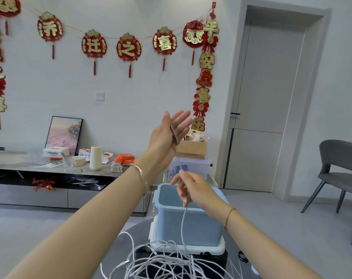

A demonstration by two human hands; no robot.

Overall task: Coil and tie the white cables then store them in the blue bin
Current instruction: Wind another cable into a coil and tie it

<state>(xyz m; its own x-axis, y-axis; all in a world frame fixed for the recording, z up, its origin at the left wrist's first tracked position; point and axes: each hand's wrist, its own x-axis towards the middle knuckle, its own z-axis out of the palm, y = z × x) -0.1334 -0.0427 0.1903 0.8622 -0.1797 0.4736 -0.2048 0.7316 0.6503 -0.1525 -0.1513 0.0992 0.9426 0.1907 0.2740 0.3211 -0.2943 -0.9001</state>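
White cable point(182, 224) held between both hands point(167, 135) point(191, 188)

white cables point(167, 256), pale blue bin point(191, 224), red-and-gold wall ornaments point(129, 49)
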